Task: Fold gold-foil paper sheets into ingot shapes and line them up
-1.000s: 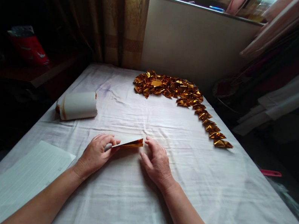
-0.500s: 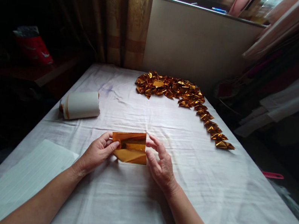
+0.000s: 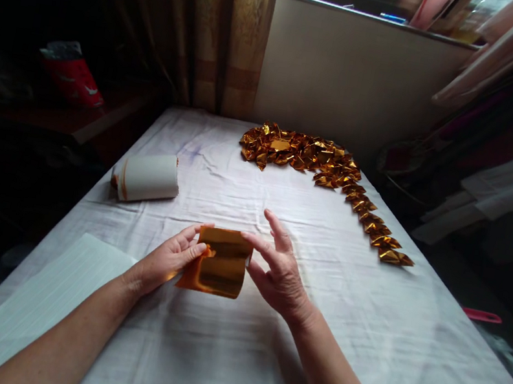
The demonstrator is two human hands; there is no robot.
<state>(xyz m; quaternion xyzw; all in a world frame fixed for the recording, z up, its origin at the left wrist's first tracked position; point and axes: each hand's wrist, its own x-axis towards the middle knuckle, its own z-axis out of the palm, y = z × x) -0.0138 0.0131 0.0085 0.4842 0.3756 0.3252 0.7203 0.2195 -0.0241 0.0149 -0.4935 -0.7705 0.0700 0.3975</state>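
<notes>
A small shiny gold foil sheet (image 3: 225,264) is held above the table, curved and glossy, its lower edge bending at the right. My left hand (image 3: 170,258) pinches its left side, thumb in front and fingers behind. At the sheet's right edge is my right hand (image 3: 280,275), fingers stretched and spread. Its index fingertip touches the upper right corner, and the thumb lies close by the right edge, its tip partly hidden. Folded gold foil pieces (image 3: 300,151) form a heap at the back of the table, with a row of them trailing toward the right edge.
A white roll (image 3: 150,178) with gold-brown edges lies at the left. A pale lined paper sheet (image 3: 42,294) rests under my left forearm. The white tablecloth (image 3: 188,364) is slightly wrinkled. A red packet (image 3: 73,79) stands on a side surface; clothes (image 3: 504,181) hang at the right.
The foil sheet has tilted to face me more, its creased look now a smooth curve. My right hand's fingers have spread and lifted, the index finger reaching its top corner. The view shifted slightly.
</notes>
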